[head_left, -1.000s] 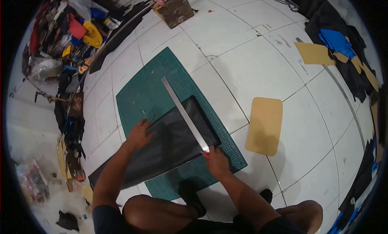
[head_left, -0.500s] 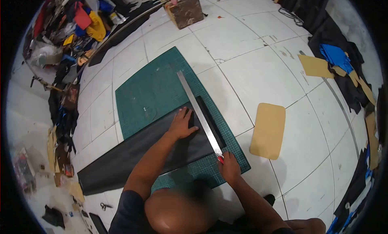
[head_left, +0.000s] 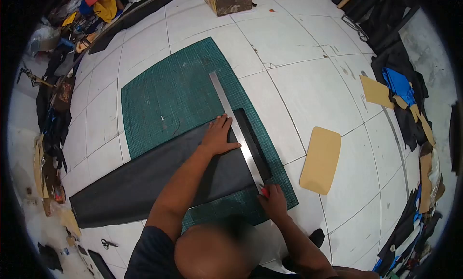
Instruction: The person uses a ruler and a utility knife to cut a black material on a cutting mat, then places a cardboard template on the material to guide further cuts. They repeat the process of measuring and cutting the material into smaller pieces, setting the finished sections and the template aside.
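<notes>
Head view: left hand [head_left: 219,136] flat on ruler [head_left: 236,129]; right hand [head_left: 274,202] grips red knife [head_left: 265,192].

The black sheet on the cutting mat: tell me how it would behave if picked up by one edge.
The black sheet would probably flop; it lies flat and thin across the green cutting mat and onto the tiled floor. It may slide easily, since the left hand presses the steel ruler onto it. Likely light for its size.
</notes>
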The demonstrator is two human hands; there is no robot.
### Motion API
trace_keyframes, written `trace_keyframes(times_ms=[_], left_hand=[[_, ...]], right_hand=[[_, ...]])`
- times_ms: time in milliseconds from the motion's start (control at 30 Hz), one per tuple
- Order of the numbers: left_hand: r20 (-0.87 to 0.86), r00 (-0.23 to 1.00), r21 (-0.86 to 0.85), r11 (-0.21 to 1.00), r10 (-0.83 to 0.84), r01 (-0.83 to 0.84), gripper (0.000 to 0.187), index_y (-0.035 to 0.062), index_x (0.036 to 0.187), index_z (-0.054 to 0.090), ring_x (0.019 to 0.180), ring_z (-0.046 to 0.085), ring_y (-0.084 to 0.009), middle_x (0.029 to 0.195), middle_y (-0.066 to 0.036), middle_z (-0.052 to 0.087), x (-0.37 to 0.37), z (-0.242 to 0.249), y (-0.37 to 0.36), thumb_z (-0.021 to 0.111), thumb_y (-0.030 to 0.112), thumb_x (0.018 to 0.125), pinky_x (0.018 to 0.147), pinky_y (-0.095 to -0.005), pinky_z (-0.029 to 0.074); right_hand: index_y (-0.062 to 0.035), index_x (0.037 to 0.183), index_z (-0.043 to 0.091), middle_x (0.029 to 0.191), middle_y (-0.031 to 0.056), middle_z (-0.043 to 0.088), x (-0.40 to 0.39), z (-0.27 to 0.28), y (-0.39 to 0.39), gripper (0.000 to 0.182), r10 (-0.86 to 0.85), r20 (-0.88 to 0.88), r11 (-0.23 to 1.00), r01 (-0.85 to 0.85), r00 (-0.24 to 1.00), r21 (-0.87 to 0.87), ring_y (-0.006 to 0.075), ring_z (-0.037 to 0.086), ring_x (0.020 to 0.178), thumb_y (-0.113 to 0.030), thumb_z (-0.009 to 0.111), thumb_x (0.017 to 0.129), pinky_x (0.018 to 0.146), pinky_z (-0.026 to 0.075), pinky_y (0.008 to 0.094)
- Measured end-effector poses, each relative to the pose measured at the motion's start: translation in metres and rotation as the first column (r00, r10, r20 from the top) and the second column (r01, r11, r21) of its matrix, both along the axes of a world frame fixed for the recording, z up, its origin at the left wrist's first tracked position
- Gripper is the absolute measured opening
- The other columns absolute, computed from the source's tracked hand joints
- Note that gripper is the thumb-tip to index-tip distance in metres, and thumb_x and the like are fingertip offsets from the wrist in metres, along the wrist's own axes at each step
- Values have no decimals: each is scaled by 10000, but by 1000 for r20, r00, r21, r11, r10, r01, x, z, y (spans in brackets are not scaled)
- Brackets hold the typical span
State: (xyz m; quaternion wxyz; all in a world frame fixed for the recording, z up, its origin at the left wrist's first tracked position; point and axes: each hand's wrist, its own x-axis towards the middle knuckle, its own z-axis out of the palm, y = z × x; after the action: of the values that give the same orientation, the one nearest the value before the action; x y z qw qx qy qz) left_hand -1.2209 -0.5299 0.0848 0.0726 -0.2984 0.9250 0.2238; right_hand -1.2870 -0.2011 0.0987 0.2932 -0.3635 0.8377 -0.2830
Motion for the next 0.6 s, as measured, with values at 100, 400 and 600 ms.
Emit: trace_keyframes(times_ms=[100,400,600], left_hand=[[10,1000,-31,999,-14,14,1147,67,1570,297,1525,201,-406,1653,-199,209,-5,-1,3,799,631,706,1215,-570,225],[60,998,-38,999,7,-4,1189,41,1552,307,1516,206,-431,1639,-203,228,-15,11,7,832,629,661,1197,-620,228],[104,994,-57,998,29,-23,1203,36,1550,312,1522,175,-433,1644,-209,206,-19,9,10,815,676,665,1210,-601,206]], right_hand=[[-66,1139,595,1122,180,584,1,-4,5,378,-38,-31,999,38,999,11,400,603,1049,-204,775,837,879,508,498],[-67,1157,590,1106,173,599,-8,-3,5,411,-8,2,1000,8,1000,-5,394,620,997,-200,793,825,849,514,478],[-59,1168,492,1068,121,633,-68,-4,7,338,-294,346,943,330,891,-49,271,663,917,-175,686,917,759,545,406]])
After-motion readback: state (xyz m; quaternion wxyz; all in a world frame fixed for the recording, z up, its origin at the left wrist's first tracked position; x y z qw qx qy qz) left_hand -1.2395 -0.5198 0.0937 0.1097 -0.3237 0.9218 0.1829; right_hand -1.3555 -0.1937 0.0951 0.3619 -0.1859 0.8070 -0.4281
